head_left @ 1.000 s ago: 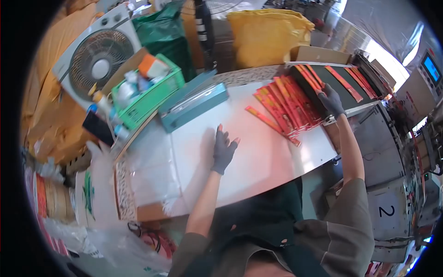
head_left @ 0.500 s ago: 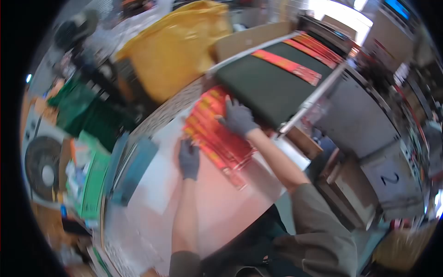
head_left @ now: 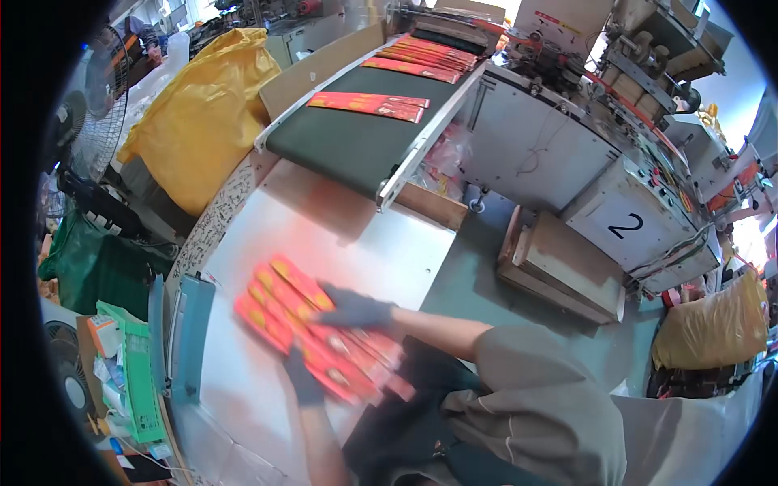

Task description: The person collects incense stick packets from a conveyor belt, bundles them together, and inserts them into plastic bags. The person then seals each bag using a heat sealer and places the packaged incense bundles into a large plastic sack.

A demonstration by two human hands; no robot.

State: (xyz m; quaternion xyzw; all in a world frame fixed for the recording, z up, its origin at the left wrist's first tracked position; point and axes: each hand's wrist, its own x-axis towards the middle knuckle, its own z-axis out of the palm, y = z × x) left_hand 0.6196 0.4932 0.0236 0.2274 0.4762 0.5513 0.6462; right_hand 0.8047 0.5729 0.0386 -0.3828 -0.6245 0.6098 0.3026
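Note:
A fanned bunch of long, flat red printed packets with yellow marks lies at a slant over the white worktop, slightly blurred. My left hand, in a dark grey glove, grips the bunch at its near left edge, the thumb side against the packets. Across from it, my right hand, gloved alike, holds the far right edge with its fingers over the upper packets. More red packets of the same kind lie on the dark green conveyor belt, beyond both hands.
The white worktop ends at the conveyor frame. On its left edge stands a blue-grey metal holder, beside a green crate. A yellow sack sits behind. Machine cabinets and a cardboard box stand to the right.
Both hands have drawn the red packets away from the belt's end, toward my body. My view has turned right. The packets on the belt have moved closer to its near end.

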